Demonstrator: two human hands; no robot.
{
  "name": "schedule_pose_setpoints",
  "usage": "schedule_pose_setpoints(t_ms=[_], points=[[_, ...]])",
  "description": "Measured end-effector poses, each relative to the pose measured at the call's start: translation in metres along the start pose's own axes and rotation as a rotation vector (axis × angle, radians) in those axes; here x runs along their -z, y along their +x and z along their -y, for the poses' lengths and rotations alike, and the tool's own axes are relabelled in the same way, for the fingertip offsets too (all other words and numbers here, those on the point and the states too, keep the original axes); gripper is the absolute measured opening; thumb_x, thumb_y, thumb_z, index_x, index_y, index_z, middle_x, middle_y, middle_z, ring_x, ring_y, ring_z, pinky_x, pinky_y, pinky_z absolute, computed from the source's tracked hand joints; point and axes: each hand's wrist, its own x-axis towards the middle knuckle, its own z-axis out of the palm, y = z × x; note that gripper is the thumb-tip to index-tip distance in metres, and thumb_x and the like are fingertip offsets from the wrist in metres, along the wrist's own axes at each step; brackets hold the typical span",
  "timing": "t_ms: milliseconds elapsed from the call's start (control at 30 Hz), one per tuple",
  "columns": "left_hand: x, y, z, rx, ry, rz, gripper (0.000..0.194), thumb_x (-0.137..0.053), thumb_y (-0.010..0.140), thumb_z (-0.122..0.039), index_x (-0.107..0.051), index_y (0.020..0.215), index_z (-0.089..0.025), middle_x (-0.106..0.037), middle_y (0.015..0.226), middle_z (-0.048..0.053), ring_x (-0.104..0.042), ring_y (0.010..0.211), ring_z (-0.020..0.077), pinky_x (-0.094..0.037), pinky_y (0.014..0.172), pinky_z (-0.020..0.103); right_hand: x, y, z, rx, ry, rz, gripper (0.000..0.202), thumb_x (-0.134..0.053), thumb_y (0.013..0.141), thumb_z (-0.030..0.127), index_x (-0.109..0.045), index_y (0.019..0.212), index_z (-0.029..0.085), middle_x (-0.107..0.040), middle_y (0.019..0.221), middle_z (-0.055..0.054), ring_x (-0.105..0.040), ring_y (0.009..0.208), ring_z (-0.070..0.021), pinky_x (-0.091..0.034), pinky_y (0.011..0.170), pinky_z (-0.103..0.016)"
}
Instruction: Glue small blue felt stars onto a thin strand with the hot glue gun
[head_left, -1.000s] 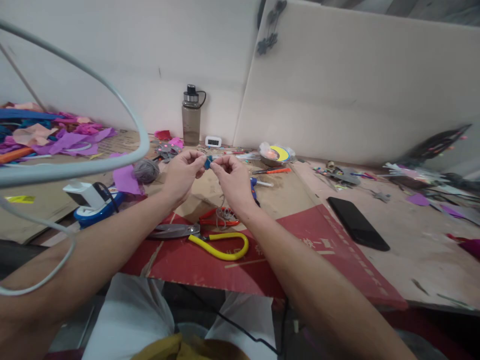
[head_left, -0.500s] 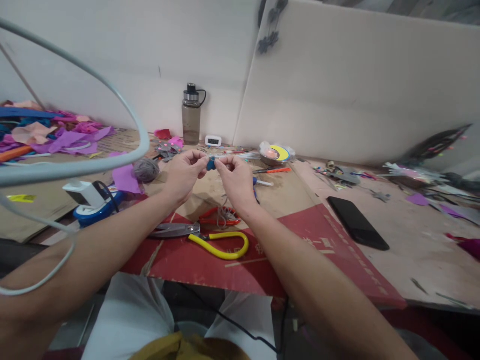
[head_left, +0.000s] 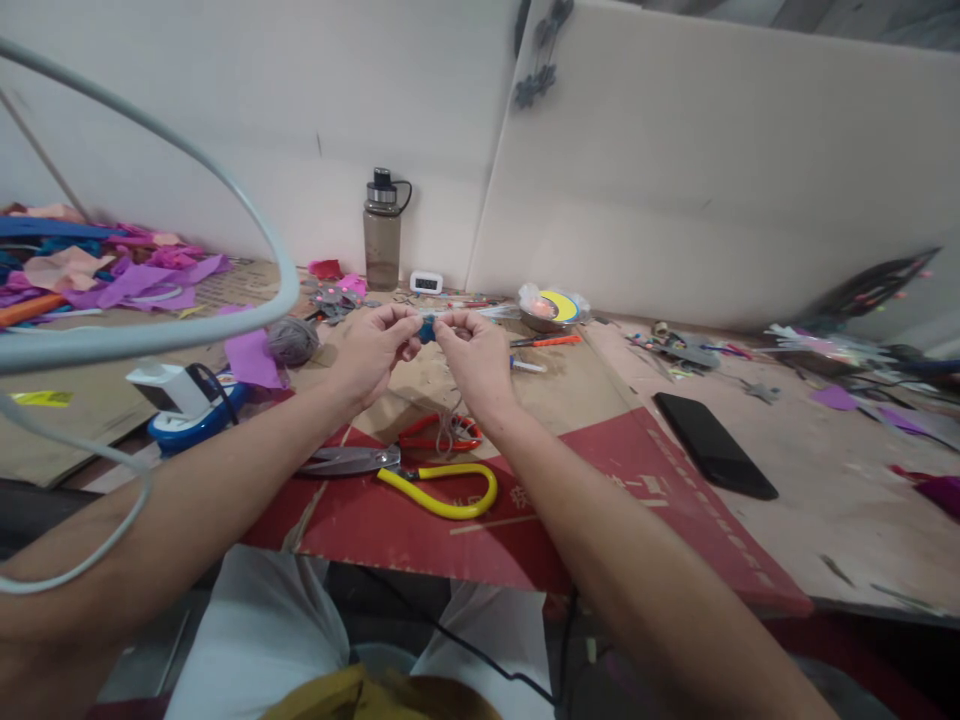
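Note:
A small blue piece, perhaps crepe paper or cloth, is pinched between the fingertips of both hands above the table. My left hand grips its left side with thumb and fingers. On its right side, my right hand pinches it the same way. Most of the piece is hidden by the fingers. Below the hands lie red-handled pliers with grey yarn tangled over them. Nearer to me are large scissors with yellow handles. A ball of grey yarn sits left of my left hand.
A water bottle and a small digital clock stand by the wall. A bowl is behind my right hand. A black phone lies at right, coloured paper scraps at left. A grey tube arches across the left foreground.
The blue piece and the fingertips holding it have shifted very slightly to the right, and its visible shape has changed a little. Both hands keep their pinch.

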Motion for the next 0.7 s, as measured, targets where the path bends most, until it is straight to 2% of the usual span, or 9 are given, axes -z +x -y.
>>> schedule_pose_setpoints(t_ms=[133,233,467,600,700], points=[[-0.001,0.000,-0.001,0.057,-0.071,0.064,0.016,-0.074,0.068,-0.023,-0.064,0.078,-0.014,-0.059,0.067,0.001,-0.053,0.056,0.0081,-0.038,0.051,0.021,0.002,0.005,-0.007,-0.006,0.052,-0.027,0.014,-0.057,0.072,0.031,-0.060,0.074,0.018,-0.050,0.061,0.004,-0.040,0.055,-0.0085,-0.032,0.054,-0.022],[0.000,0.000,-0.001,0.085,-0.072,0.114,0.017,-0.074,0.068,-0.024,-0.066,0.080,-0.013,-0.060,0.066,0.002,-0.054,0.057,0.0088,-0.039,0.051,0.021,0.003,0.005,-0.007,-0.009,0.072,-0.027,0.014,-0.057,0.071,0.031,-0.059,0.073,0.017,-0.051,0.061,0.004,-0.040,0.055,-0.0085,-0.032,0.053,-0.021],[0.002,-0.001,0.000,0.074,0.076,0.038,0.017,-0.075,0.065,-0.025,-0.064,0.073,-0.014,-0.054,0.057,-0.002,-0.046,0.049,0.0064,-0.034,0.046,0.019,0.001,-0.004,0.001,-0.004,0.037,0.033,0.010,-0.057,0.071,0.028,-0.057,0.072,0.018,-0.046,0.056,0.006,-0.035,0.050,-0.0074,-0.025,0.048,-0.022],[0.000,-0.002,-0.002,0.070,0.072,0.003,0.015,-0.073,0.063,-0.021,-0.060,0.069,-0.015,-0.050,0.054,-0.003,-0.043,0.045,0.0055,-0.030,0.042,0.018,-0.002,-0.006,0.001,0.049,0.043,0.053,0.010,-0.057,0.071,0.029,-0.057,0.072,0.018,-0.048,0.057,0.006,-0.037,0.051,-0.0077,-0.027,0.049,-0.022],[0.000,-0.002,-0.003,0.102,0.030,0.020,0.016,-0.074,0.064,-0.022,-0.060,0.068,-0.015,-0.050,0.053,-0.003,-0.041,0.043,0.0050,-0.028,0.040,0.017,-0.002,-0.005,0.000,0.005,0.101,0.054,0.011,-0.057,0.070,0.029,-0.055,0.071,0.019,-0.049,0.058,0.005,-0.038,0.052,-0.0076,-0.028,0.050,-0.022]])
